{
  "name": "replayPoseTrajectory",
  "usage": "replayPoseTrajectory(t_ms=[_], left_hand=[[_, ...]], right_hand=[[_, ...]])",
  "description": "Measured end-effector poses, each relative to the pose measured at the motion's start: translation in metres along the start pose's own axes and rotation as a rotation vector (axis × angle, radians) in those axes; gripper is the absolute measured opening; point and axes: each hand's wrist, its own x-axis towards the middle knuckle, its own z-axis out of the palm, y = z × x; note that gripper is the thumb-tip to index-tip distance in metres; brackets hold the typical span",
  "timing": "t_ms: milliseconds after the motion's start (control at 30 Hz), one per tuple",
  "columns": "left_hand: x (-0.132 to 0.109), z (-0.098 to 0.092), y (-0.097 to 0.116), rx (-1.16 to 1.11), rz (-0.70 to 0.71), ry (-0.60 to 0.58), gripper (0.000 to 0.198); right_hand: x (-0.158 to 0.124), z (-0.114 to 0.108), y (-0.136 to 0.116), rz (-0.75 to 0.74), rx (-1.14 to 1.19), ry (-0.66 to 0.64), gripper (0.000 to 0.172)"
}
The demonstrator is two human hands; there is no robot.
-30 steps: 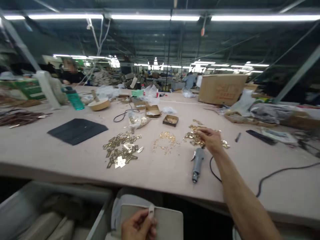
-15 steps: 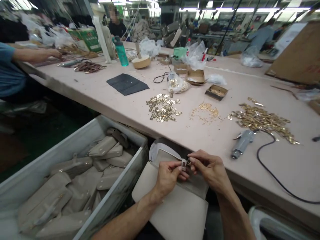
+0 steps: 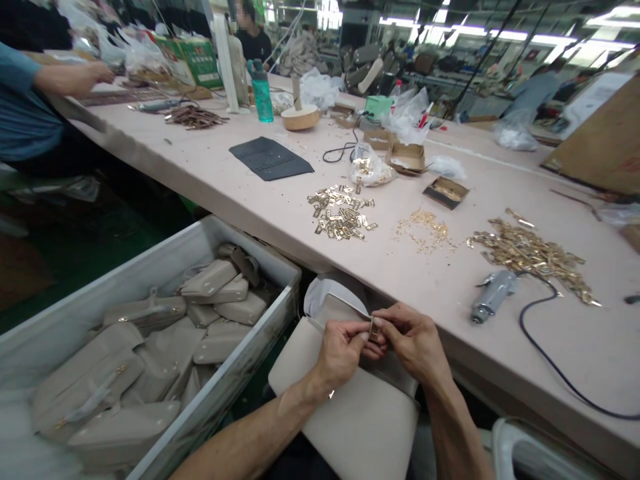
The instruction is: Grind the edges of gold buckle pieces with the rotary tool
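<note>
Left hand and right hand pinching 1 metal plate over the bag, seemingly fitting it, steady alignment needed next!

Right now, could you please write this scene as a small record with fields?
Left hand: pinches a small rectangular metal piece above a smooth beige bag
Right hand: pinches the same piece
Tool: grey cylindrical power tool, lying on the pale pink table
Parts: pile of gold-coloured metal pieces beside the tool
Container: off-white plastic bin with stacked beige bags inside
Nearby person: blue sleeve at far left
</note>
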Motion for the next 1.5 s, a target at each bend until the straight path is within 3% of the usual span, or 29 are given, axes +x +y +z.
replayPoseTrajectory(t_ms=[200, 400, 500, 633, 767, 867, 967, 1267, 1500], left_hand=[[-0.004, 0.0, 0.006, -0.014, -0.032, -0.032, 0.028], [0.0, 0.007, 0.003, 0.028, -0.074, 0.106, 0.032], [0.0, 0.009, -0.001, 0.028, -0.09, 0.152, 0.033], [-0.004, 0.011, -0.001, -0.025, -0.072, 0.185, 0.035], [-0.006, 0.017, 0.004, -0.04, -0.049, 0.18, 0.029], [-0.007, 0.024, 0.009, -0.021, -0.044, 0.168, 0.018], [-0.011, 0.029, 0.015, 0.004, -0.016, 0.137, 0.025], [-0.011, 0.025, 0.039, 0.531, 0.172, 0.096, 0.02], [-0.006, 0.028, 0.059, 0.88, 0.37, -0.052, 0.023]], right_hand=[[-0.006, 0.005, 0.0, 0.016, -0.058, 0.075, 0.028], [-0.008, 0.009, 0.008, -0.05, -0.132, 0.122, 0.024], [-0.011, 0.011, 0.01, -0.164, -0.168, 0.176, 0.017], [-0.019, 0.003, 0.006, -0.352, -0.279, 0.066, 0.015], [-0.024, -0.008, 0.004, -0.412, -0.292, -0.087, 0.027], [-0.025, -0.01, 0.006, -0.435, -0.293, -0.065, 0.025], [-0.025, -0.009, 0.007, -0.457, -0.298, -0.025, 0.022], [-0.029, -0.012, 0.005, -0.367, -0.198, -0.112, 0.022], [-0.031, -0.015, 0.003, -0.316, -0.139, -0.136, 0.025]])
